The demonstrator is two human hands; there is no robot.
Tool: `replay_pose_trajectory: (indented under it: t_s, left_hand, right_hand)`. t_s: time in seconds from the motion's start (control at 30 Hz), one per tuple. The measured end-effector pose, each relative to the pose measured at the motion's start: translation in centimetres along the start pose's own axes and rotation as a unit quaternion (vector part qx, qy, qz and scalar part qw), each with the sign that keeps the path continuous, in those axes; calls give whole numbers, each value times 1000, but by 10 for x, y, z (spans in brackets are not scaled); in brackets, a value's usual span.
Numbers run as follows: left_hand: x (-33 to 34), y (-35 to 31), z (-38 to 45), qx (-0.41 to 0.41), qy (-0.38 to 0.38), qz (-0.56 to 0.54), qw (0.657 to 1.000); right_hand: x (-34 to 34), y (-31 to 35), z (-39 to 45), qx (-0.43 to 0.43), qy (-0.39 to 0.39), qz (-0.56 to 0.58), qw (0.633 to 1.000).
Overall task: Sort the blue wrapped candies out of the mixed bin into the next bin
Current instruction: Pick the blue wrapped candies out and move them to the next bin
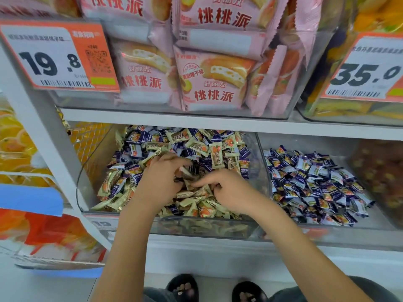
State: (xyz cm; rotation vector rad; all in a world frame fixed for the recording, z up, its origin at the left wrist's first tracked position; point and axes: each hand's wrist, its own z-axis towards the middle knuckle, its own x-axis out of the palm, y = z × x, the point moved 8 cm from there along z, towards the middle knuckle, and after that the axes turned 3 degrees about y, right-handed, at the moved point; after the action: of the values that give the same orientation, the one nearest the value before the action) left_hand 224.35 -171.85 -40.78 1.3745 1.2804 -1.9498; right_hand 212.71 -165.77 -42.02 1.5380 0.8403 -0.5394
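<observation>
Both hands down in the mixed bin (259,162), digging mid-pile. Left hand (160,178) has fingers curled around a few wrappers, some blue candies (194,168) at the fingertips. Right hand (226,188) pinches into the heap, can't tell what it has. Next bin (265,142), just right of the divider, already holds a blue pile. My worry: cream candies (196,147) tangled in the handful ride along, or loose ones spill over the front lip
</observation>
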Motion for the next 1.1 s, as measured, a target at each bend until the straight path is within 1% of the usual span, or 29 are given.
replay_pose_trajectory:
  t_s: [0.07,0.13,0.23,0.33,0.37,0.43,0.53,0.57,0.63,0.73,0.8,0.87,0.93,1.0,1.03,1.07,1.1]
  left_hand:
    - [-2,-4,-2,18,3,-23,1000]
    - [-4,-10,-3,32,8,-36,999]
    - [-3,-19,-5,53,27,-53,997]
    - [5,-24,-6,57,94,-97,989]
    - [9,-24,-5,53,110,-109,987]
    - [13,-26,-2,52,113,-119,985]
    - [12,-28,2,52,76,-137,986]
    - [10,-28,3,50,63,-143,986]
    - [9,-27,7,47,43,-145,987]
    - [18,-33,14,53,52,-116,990]
    - [29,-37,19,49,65,-69,994]
    - [36,-37,23,33,71,-37,996]
    - [42,-35,26,21,81,-37,996]
    - [45,-33,27,15,93,-51,994]
    - [45,-34,27,15,95,-60,994]
    - [43,-35,26,17,88,-69,994]
    - [39,-37,26,25,69,-70,995]
  right_hand:
    - [-2,0,-7,1,10,-21,1000]
    - [-11,-2,-6,21,-9,-22,1000]
    - [-32,-14,-7,95,-104,-31,990]
    - [-41,-20,-18,147,-184,-96,967]
    - [-40,-21,-21,160,-206,-101,960]
    - [-31,-28,-20,185,-216,-76,956]
    - [-13,-47,-8,226,-185,-43,955]
    - [-13,-48,-7,221,-197,-44,954]
    - [-22,-45,-9,187,-256,-39,948]
    - [-34,-32,-20,128,-338,-46,931]
    - [-42,-16,-32,63,-402,-57,912]
    - [-51,-3,-53,3,-453,-30,891]
    - [-67,3,-85,-29,-515,-22,857]
    - [-84,-9,-121,-20,-578,-34,815]
    - [-92,-23,-133,2,-586,-37,809]
    - [-98,-41,-138,33,-572,-40,819]
    - [-100,-60,-138,67,-537,-48,840]
